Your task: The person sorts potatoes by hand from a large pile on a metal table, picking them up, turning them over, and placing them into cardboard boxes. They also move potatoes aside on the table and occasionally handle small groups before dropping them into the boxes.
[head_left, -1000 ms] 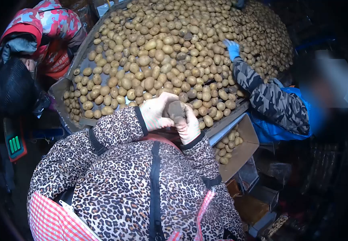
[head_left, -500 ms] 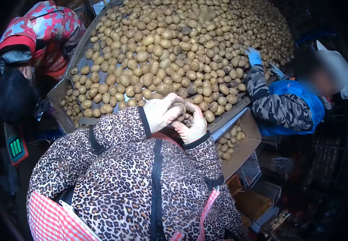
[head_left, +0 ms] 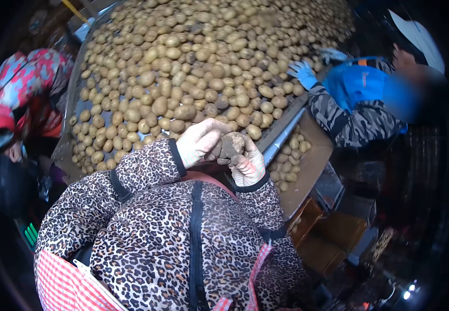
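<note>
Both my hands are in front of my chest, at the near edge of a wide tray heaped with potatoes. A dark, soil-covered potato is between them. My right hand is wrapped round its right and lower side. My left hand has its fingers bent against the potato's left side. Light, dirt-stained gloves cover both hands. The fingertips of my left hand are partly hidden behind the potato.
A person in camouflage sleeves reaches a blue-gloved hand to the heap at right. Another person in a pink patterned jacket bends at left. A cardboard box holding potatoes stands right, beside a green-lit display far left.
The view has shifted. My hands have parted slightly and turned, so the dark potato between them now shows. The person at right has turned their head, and their blue glove has moved nearer the tray's edge.
</note>
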Demonstrator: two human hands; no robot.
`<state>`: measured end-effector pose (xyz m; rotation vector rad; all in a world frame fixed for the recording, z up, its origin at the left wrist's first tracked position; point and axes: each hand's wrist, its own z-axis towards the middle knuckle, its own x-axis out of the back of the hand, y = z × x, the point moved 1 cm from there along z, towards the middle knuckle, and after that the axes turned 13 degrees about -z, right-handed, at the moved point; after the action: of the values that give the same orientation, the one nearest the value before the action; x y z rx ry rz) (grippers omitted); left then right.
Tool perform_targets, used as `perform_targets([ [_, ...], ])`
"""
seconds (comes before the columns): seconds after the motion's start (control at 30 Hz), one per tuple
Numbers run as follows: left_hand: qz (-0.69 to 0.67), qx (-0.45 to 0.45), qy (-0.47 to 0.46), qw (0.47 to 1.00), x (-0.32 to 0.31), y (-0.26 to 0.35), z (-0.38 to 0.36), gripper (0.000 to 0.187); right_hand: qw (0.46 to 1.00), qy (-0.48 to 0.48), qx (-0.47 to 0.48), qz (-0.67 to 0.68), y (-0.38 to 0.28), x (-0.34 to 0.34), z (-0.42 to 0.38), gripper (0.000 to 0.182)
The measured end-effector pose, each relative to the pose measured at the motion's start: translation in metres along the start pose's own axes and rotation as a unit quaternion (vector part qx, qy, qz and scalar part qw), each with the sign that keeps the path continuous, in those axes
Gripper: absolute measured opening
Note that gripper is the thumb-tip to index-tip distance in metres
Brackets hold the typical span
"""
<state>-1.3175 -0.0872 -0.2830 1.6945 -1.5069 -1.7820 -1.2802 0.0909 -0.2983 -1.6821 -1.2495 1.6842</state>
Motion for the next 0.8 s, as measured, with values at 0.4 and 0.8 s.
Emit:
perform_targets([
  [0.4, 0.593, -0.143, -0.394, 0.687, -0.034, -0.049, 0.027, 0.056, 0.888, 0.357, 0.009, 0.291, 0.020, 0.136, -0.172, 0.032],
  [0.8, 0.619, -0.139, -0.272, 0.723, -0.029, -0.024, 0.013, 0.038, 0.739, 0.589, 0.203, 0.256, -0.211, 0.355, -0.105, 0.075],
])
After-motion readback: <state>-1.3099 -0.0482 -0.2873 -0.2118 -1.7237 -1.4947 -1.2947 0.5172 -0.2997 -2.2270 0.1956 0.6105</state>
